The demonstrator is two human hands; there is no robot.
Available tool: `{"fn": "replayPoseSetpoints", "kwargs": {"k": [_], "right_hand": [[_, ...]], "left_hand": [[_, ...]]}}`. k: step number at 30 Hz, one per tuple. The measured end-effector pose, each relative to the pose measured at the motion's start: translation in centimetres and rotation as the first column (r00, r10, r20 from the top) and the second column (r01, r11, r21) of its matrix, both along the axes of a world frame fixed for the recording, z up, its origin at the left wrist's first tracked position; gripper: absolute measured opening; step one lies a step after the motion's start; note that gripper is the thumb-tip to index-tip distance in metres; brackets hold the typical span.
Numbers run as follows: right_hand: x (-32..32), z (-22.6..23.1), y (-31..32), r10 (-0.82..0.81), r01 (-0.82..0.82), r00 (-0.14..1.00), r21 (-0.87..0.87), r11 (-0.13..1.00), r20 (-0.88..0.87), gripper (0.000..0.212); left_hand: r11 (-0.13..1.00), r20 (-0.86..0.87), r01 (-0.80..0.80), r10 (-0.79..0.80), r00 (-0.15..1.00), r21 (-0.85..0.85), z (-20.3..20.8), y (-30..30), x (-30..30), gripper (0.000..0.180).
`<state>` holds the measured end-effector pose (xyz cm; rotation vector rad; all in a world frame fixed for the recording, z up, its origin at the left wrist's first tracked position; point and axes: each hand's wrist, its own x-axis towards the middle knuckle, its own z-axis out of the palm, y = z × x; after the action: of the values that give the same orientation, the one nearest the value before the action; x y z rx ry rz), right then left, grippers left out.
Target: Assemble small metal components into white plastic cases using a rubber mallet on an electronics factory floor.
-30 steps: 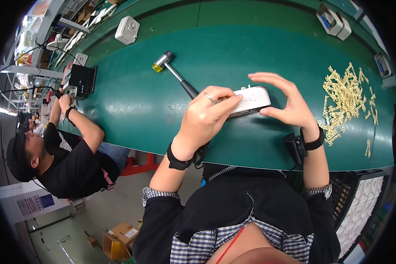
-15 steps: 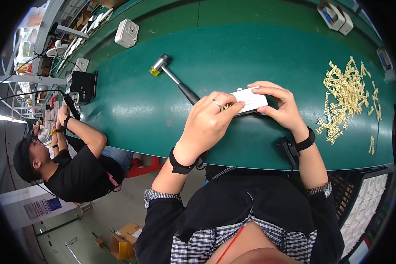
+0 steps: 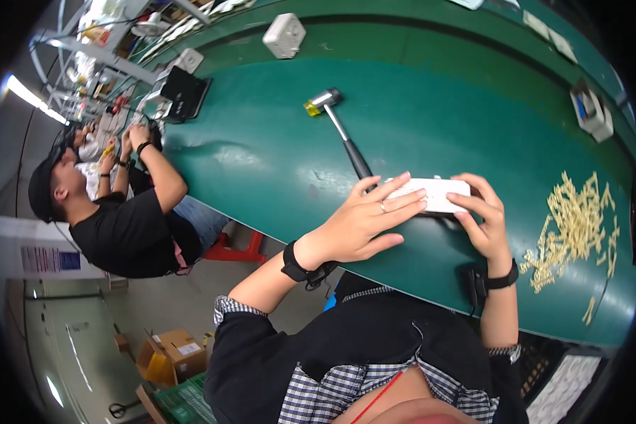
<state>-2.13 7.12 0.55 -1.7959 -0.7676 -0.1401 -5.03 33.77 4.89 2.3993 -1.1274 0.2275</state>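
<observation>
A white rectangular plastic housing [image 3: 434, 189] lies over the green table, with something dark showing along its lower edge. My right hand [image 3: 487, 215] grips its right end between thumb and fingers. Across the left part of the housing stretch the spread fingers of my left hand [image 3: 357, 225], thumb held apart, pressing or resting on the top without wrapping round it. A mallet [image 3: 338, 124] with a yellow and black head lies just beyond; the end of its black handle reaches near my left fingertips. To the right is a pile of small cream zigzag pieces [image 3: 569, 222].
White box-shaped devices stand at the table's far side [image 3: 285, 35] and at the right [image 3: 591, 113]. A black box [image 3: 180, 93] sits at the left, near a seated person in black [image 3: 120, 219]. A small black device [image 3: 471, 284] hangs beside my right wrist.
My left hand has gone from a pinch at the housing's left end, around small cream pieces, to spread fingers laid over its top. My right hand keeps its grip. The whole view has shifted.
</observation>
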Motion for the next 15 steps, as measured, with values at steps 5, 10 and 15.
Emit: {"fn": "replayPoseSetpoints", "kwargs": {"k": [5,10,15], "right_hand": [[0.1,-0.2,0.0,-0.110,0.110,0.994,0.008,0.994,0.005,0.024],[-0.3,-2.0,-2.8,-0.286,0.291,0.955,0.056,0.955,-0.080,0.024],[-0.1,-2.7,-3.3,-0.227,0.237,0.966,0.068,0.969,-0.121,0.033]], "left_hand": [[0.951,0.064,-0.251,0.266,0.962,-0.181,1.2,5.6,4.8,0.045],[0.689,0.045,-0.688,0.713,0.700,-0.227,-0.8,14.2,19.9,0.054],[0.315,-0.114,-0.946,0.940,0.323,-0.080,-2.4,17.0,30.0,0.080]]}}
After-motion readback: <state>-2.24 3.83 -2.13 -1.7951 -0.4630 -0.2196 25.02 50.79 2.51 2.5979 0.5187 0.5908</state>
